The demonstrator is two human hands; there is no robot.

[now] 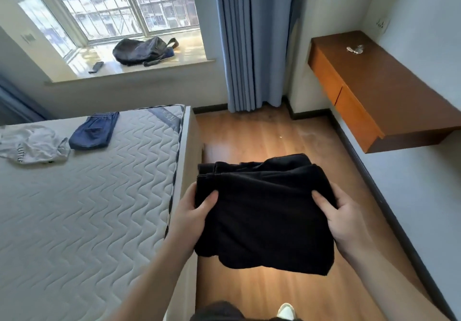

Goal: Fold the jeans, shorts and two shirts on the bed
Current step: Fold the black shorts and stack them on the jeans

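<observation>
A folded black garment [264, 211], thick and layered like jeans, hangs over the wooden floor to the right of the bed. My left hand [192, 211] grips its left edge with the thumb on top. My right hand [341, 221] grips its right edge the same way. On the quilted mattress [87, 208], blue denim shorts [96, 131] lie folded near the far end. A crumpled white shirt [32, 146] with dark lettering lies left of the shorts at the frame's edge. A second shirt is not in view.
A wall-mounted wooden shelf with drawers [369, 91] juts out on the right. Blue curtains [252, 41] hang ahead. A dark bag [142, 51] and a small dark object [96, 67] sit on the window sill. A white shoe [285, 310] shows at the bottom.
</observation>
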